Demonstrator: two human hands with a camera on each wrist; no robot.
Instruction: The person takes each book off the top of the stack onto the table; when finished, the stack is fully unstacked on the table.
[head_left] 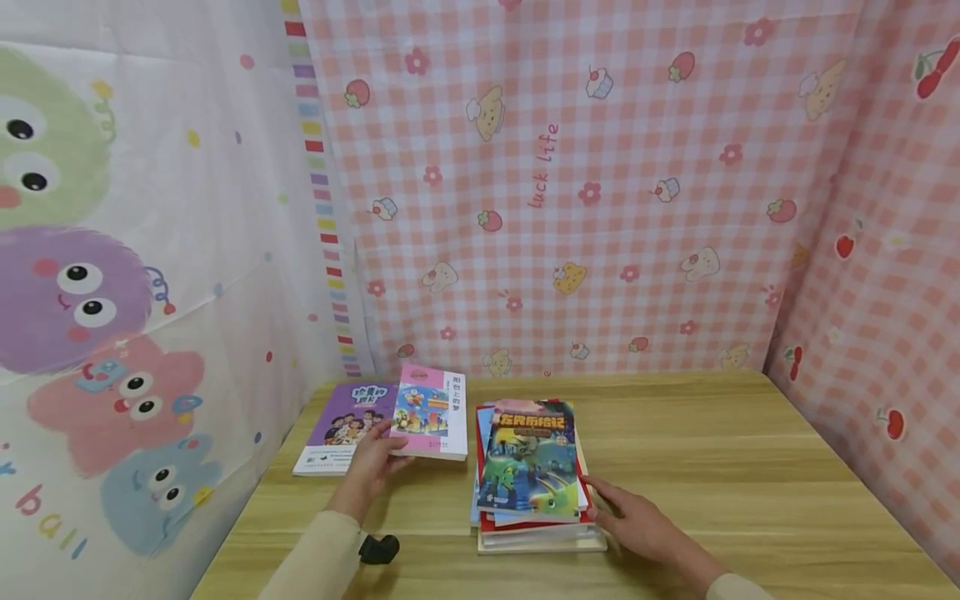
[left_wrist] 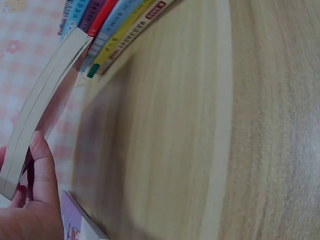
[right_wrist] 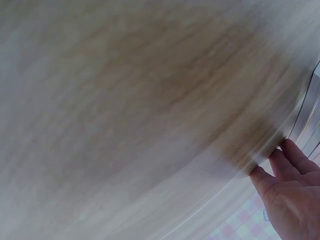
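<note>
My left hand (head_left: 372, 461) grips a pink-and-white paperback book (head_left: 431, 412) by its lower left edge. That book is raised off the table, over the right part of a purple book (head_left: 347, 425) lying flat. In the left wrist view, its page edges (left_wrist: 42, 100) face the camera, thumb on one side. A pile of books (head_left: 536, 533) stands to the right, topped by a comic-style book with green dinosaurs (head_left: 531, 458). Fairly straight fingers of my right hand (head_left: 641, 518) touch the pile's right side; the right wrist view shows these fingertips (right_wrist: 287, 145) against the book edges.
Everything lies on a wood-grain table (head_left: 697, 450). A small black object (head_left: 379, 549) sits near the front, beside my left sleeve. A pink checked cloth (head_left: 577, 167) hangs behind the table, and a white cartoon-print cloth (head_left: 225, 250) hangs on the left.
</note>
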